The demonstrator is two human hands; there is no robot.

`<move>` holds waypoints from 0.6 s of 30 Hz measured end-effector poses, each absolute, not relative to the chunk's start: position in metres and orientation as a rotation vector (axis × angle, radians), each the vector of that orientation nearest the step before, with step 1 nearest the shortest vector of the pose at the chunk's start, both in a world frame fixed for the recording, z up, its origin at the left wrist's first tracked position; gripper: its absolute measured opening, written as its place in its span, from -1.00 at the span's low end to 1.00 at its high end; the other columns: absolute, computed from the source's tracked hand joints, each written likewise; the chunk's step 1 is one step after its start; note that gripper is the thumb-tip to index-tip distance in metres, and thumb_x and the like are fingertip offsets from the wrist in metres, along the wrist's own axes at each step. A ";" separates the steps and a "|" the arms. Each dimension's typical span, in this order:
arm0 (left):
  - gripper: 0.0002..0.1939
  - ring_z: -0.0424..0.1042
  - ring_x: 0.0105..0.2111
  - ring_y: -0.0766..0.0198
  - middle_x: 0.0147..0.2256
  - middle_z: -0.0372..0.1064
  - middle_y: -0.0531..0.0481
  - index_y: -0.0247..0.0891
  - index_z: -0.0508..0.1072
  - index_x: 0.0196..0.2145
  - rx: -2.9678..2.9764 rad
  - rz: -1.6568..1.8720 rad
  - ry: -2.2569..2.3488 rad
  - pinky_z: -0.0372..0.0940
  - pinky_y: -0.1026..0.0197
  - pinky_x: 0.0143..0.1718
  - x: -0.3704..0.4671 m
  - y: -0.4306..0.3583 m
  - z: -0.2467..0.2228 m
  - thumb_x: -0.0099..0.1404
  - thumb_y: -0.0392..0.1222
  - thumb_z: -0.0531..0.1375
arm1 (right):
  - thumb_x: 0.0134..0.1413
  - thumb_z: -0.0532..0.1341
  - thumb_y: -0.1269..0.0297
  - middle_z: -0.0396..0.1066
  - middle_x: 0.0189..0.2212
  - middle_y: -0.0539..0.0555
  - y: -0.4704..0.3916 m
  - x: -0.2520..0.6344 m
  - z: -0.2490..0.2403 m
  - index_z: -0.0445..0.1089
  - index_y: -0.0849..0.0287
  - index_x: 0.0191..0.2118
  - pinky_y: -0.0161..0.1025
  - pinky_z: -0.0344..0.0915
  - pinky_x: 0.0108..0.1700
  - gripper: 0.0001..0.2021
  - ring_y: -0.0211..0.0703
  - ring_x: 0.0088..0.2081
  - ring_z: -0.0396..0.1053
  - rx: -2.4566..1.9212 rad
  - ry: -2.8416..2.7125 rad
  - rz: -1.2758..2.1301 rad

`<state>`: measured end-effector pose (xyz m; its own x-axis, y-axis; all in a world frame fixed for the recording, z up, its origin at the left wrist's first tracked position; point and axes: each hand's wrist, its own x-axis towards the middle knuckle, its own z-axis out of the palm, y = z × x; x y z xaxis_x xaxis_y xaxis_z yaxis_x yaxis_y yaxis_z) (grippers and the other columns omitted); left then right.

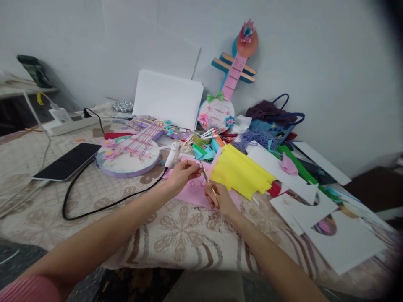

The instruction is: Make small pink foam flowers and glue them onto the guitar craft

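Observation:
Gold-handled scissors (205, 173) are in my right hand (218, 197), its fingers wrapped round the handles, blades pointing up and away. Just left of the blades, my left hand (185, 173) is closed in a pinch; whatever lies between its fingertips is too small to make out. Both hands are above pink paper (197, 194) on the patterned tablecloth (179, 235). Yellow crepe paper (241, 170) lies right of the scissors. A white glue gun (171, 156) with a black cord rests left of my left hand.
A round stringed craft instrument (129, 157) and a dark tablet (68, 161) lie at the left. Another decorated instrument (231, 79) leans on the wall beside white sheets (168, 98). Cut white boards (346, 237), blue yarn (256, 139) and a blue bag (270, 128) are at the right.

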<state>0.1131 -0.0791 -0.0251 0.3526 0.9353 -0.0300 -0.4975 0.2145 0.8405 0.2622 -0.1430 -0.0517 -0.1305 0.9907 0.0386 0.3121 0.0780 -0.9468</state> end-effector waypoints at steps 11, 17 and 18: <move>-0.72 0.39 -0.50 0.41 -0.51 0.39 0.02 -0.35 0.34 -0.48 0.817 1.170 0.623 0.28 0.31 -0.38 0.117 -0.082 -0.033 -0.05 -0.16 0.35 | 0.10 0.05 -0.01 0.04 -0.78 -0.15 -0.142 0.259 -0.053 0.10 0.15 -0.59 -0.39 0.01 -0.71 -0.62 -0.38 -0.76 0.02 -1.343 -1.600 0.991; -0.72 0.38 -0.48 0.40 -0.53 0.36 0.04 -0.35 0.34 -0.50 0.774 1.195 0.640 0.27 0.31 -0.39 0.118 -0.085 -0.031 -0.07 -0.18 0.35 | 0.11 0.04 0.01 0.04 -0.77 -0.15 -0.142 0.259 -0.055 0.11 0.15 -0.58 -0.40 0.00 -0.70 -0.62 -0.39 -0.75 0.02 -1.356 -1.599 0.990; -0.72 0.37 -0.48 0.41 -0.53 0.35 0.05 -0.35 0.34 -0.50 0.770 1.199 0.641 0.27 0.31 -0.39 0.119 -0.085 -0.031 -0.07 -0.18 0.35 | 0.11 0.05 0.01 0.04 -0.77 -0.15 -0.142 0.259 -0.055 0.11 0.16 -0.58 -0.40 0.00 -0.70 -0.62 -0.39 -0.75 0.02 -1.361 -1.598 0.986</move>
<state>0.1185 -0.0847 -0.0309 0.2490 0.9679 -0.0352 -0.5666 0.1750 0.8052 0.2591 -0.1418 -0.0554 -0.1021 0.9911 0.0859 0.3678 0.1178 -0.9224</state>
